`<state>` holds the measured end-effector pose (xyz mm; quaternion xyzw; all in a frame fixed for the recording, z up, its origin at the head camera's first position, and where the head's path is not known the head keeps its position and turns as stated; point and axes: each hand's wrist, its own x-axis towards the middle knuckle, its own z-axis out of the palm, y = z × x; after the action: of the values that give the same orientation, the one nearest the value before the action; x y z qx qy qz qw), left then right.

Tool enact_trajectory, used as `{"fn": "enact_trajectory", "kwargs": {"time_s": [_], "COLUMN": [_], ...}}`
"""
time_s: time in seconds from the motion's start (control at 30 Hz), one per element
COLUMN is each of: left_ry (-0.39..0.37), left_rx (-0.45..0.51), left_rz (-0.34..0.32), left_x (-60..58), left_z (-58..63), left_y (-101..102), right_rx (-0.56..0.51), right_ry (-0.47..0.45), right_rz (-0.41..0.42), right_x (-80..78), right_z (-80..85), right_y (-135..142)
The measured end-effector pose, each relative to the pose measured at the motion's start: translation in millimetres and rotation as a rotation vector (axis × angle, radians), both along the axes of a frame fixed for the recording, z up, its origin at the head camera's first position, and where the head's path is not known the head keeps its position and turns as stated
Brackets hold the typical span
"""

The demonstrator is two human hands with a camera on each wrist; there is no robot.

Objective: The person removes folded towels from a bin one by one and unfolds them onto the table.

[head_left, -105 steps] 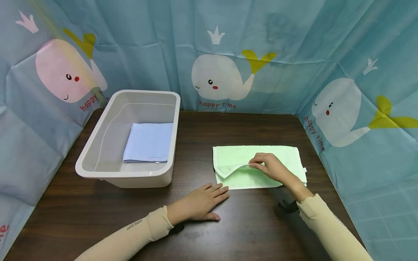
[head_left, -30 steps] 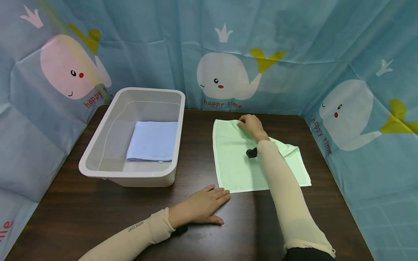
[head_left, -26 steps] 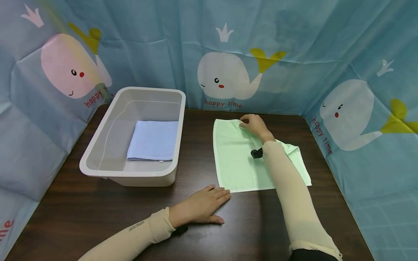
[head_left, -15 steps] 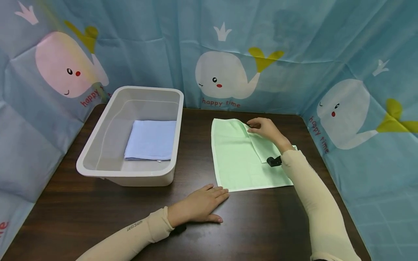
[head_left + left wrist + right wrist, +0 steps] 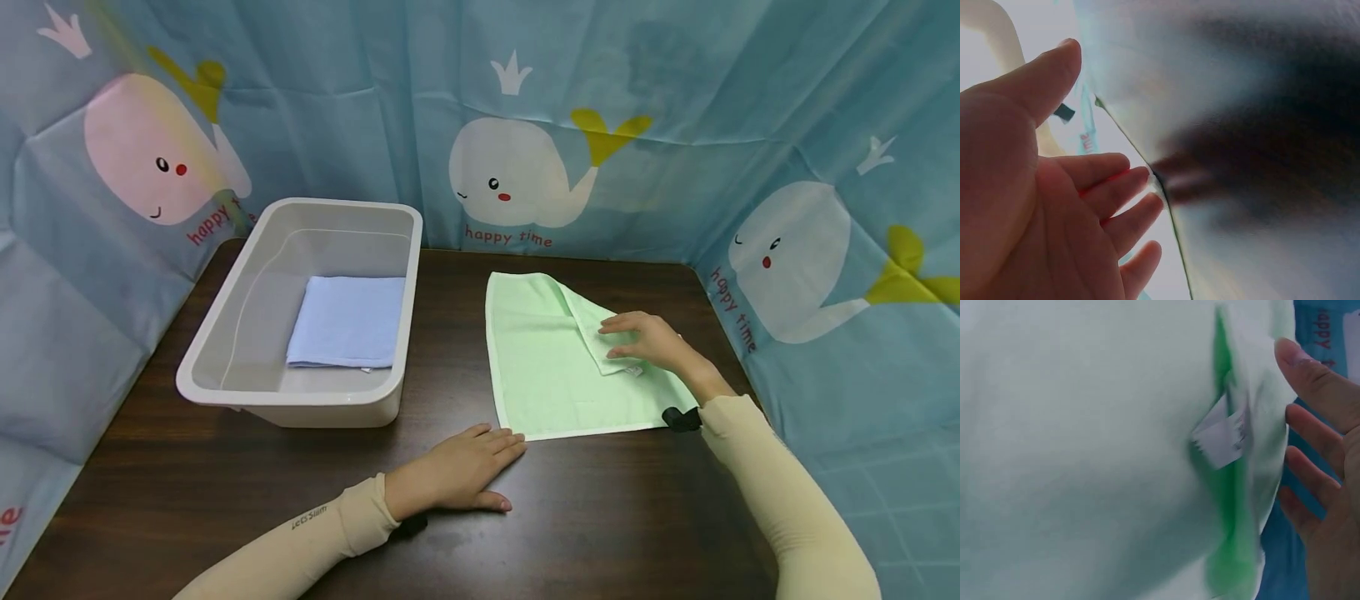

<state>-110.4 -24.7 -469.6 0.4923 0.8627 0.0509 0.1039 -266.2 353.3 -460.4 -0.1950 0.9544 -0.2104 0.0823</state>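
A light green towel (image 5: 540,358) lies on the dark wooden table, spread out except for its far right part, which is folded over. A small white label (image 5: 633,370) shows at the folded edge, also seen in the right wrist view as a white label (image 5: 1219,437). My right hand (image 5: 651,340) hovers at or just over that folded flap, thumb and fingers apart, pinching nothing; whether it touches the cloth I cannot tell. My left hand (image 5: 465,468) lies flat, palm down, its fingertips at the towel's near left corner. In the left wrist view the left hand's fingers (image 5: 1129,225) are straight.
A pale grey plastic bin (image 5: 300,398) stands at the left of the table. Inside it lies a folded blue towel (image 5: 348,321). A blue curtain (image 5: 337,125) with whale prints encloses the table's back and sides.
Earlier the green towel was a narrow folded strip; its upper layer has been opened out toward the back. My right hand has since let go and moved right and nearer. The left hand stays put.
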Motion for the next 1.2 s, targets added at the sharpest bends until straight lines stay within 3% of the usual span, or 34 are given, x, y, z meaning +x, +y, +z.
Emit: {"fn": "enact_trajectory", "kwargs": {"time_s": [0.3,0.53,0.7,0.8,0.93,1.2], "left_ry": [-0.010,-0.039,-0.036,-0.032,-0.024,0.003], "left_rx": [0.012,0.004,0.014,0.018,0.017,0.002], "left_rz": [0.000,0.014,0.014,0.016,0.013,-0.002], "left_x": [-1.4,-1.4,-0.2,0.0,0.1,0.1], "left_z": [-0.5,1.1,-0.2,-1.5,-1.8,-1.0], "left_y": [0.0,1.3,2.0,1.9,1.7,-0.5], "right_rx": [-0.038,-0.050,-0.042,-0.044,-0.115,-0.235], "right_ry": [0.124,0.135,0.225,0.286,0.295,0.312], "right_rz": [0.110,0.039,0.029,0.021,-0.024,-0.201], "right_x": [21.0,27.4,30.8,31.4,30.6,13.9], "right_z": [-17.7,-32.1,-33.2,-31.3,-22.9,5.5], "right_y": [5.3,2.1,-0.8,-2.6,-2.7,8.9]}}
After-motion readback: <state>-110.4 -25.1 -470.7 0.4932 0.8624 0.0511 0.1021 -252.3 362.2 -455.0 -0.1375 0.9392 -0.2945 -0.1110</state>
